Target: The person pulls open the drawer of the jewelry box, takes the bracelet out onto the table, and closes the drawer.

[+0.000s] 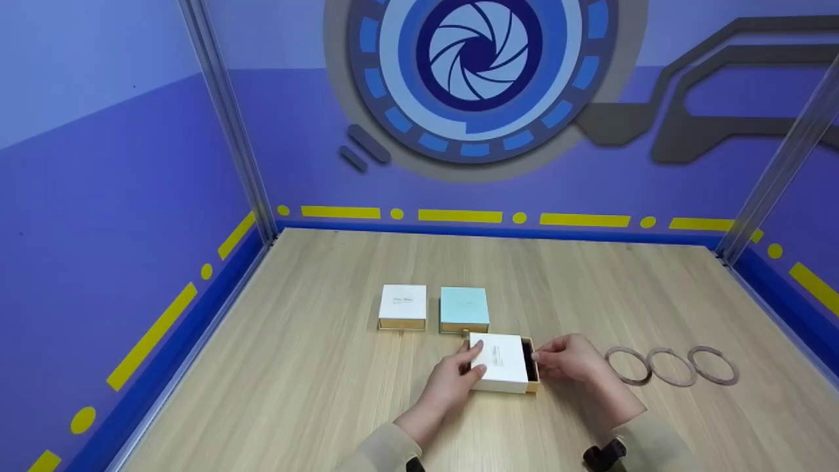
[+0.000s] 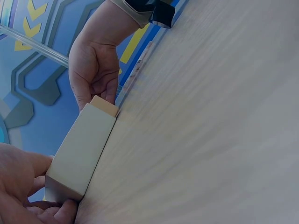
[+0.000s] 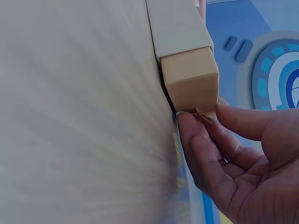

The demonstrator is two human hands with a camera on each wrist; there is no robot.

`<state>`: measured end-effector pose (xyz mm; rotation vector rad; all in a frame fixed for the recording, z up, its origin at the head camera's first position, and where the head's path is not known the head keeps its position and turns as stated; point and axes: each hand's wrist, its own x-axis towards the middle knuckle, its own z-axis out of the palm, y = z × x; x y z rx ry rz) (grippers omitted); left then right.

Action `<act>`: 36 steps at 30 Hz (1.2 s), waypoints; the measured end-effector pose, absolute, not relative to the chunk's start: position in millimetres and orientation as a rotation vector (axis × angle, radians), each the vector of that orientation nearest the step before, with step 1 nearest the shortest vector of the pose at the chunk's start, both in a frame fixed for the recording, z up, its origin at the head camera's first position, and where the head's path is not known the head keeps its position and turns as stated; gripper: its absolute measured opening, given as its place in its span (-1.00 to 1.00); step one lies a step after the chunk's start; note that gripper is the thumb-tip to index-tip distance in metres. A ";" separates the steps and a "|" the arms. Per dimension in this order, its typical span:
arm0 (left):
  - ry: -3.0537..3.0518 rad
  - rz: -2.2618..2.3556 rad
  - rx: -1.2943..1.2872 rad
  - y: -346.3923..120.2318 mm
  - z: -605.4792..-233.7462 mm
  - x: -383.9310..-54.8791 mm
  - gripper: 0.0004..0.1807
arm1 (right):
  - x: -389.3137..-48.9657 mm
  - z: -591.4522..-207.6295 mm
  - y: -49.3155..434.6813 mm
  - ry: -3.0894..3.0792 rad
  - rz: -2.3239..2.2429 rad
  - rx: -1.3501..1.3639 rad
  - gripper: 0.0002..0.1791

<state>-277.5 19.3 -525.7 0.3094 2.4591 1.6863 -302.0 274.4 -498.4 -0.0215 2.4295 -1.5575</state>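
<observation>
A white slide-out gift box (image 1: 500,362) lies on the table with its tan drawer (image 3: 192,79) partly out at the right end. Dark lining shows inside the drawer's exposed part. My left hand (image 1: 452,380) grips the white sleeve at its left end, thumb and fingers on top and along the sides. At the other end my right hand (image 1: 573,357) pinches the drawer's end between thumb and fingers. A small tan ribbon tab (image 3: 203,116) sticks out there beside the fingertips. In the left wrist view the left hand (image 2: 28,191) holds the box's near end.
Behind the held box stand a closed white box (image 1: 402,305) and a closed light-blue box (image 1: 464,308), both with gold-coloured fronts. To the right of my right hand, three bangles (image 1: 672,367) lie in a row on the wooden table (image 1: 314,367). Blue printed walls surround the table.
</observation>
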 end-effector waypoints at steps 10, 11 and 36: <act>2.456 1.684 0.304 19.4 -525.5 -277.7 -0.46 | -302.5 -499.1 270.6 2.437 -1.537 0.007 -0.76; 2.456 1.681 0.304 19.4 -525.5 -277.9 -0.46 | -302.8 -499.2 269.9 2.452 -1.522 0.019 -0.76; 2.444 1.671 0.270 19.5 -524.0 -276.6 -0.46 | -303.2 -503.2 264.8 2.412 -1.583 -0.019 -0.75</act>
